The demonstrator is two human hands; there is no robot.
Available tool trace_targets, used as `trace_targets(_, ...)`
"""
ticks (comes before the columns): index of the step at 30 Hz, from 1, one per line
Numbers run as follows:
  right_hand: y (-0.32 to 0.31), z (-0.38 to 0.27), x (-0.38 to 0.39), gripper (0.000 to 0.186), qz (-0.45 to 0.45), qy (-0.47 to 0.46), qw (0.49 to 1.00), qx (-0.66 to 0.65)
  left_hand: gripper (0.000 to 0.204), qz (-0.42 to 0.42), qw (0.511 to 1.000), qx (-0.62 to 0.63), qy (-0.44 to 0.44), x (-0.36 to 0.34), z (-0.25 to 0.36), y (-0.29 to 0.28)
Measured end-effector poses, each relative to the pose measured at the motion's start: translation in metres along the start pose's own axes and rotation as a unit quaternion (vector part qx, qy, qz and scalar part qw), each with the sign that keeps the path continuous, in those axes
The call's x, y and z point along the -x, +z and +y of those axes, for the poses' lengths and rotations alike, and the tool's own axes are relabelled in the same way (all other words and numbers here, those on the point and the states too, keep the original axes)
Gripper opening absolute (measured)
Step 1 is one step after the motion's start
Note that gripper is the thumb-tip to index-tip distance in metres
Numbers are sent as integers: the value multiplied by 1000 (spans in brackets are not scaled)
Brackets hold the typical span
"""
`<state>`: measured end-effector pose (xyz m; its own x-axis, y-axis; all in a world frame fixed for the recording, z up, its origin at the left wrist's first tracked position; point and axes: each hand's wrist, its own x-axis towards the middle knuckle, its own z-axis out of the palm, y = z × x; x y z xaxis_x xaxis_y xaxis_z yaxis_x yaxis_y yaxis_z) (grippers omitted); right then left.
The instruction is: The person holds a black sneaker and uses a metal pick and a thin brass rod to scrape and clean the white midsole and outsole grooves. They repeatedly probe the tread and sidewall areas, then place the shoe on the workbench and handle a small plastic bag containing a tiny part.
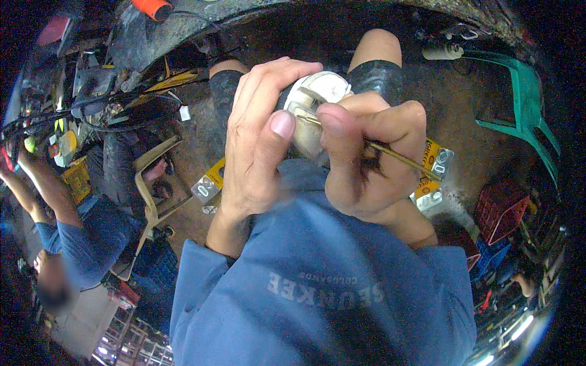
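My left hand (259, 137) is wrapped around a white, rounded piece (326, 85) with grooves and a raised band. Its thumb presses along the near side, and the fingers curl over the far edge. Pinched in my right hand (378, 152) is a thin brass-coloured rod-shaped tool (406, 160). The tool's tip reaches the grooved face of the white piece, between my two thumbs. Its back end sticks out past the heel of my right hand. Much of the white piece is hidden by my fingers, so its exact kind cannot be told.
At the left another person (91, 238) in blue sits by a beige chair (152, 183). A green plastic chair (525, 91) stands at the right, above a red crate (503, 204). Ahead runs a dark ledge (201, 30) with an orange tool (152, 7); cables hang at the left.
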<state>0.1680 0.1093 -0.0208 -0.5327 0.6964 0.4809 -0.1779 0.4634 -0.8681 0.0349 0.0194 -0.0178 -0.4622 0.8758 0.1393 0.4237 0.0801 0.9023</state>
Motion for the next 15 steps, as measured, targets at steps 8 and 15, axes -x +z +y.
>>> trace_targets(8,-5,-1,-1,24,-30,-14,999,22,68,-1,1000,10,14,2,-5,1)
trace_targets(15,-1,-4,0,23,-7,-3,1000,28,68,0,1000,21,16,2,-7,3)
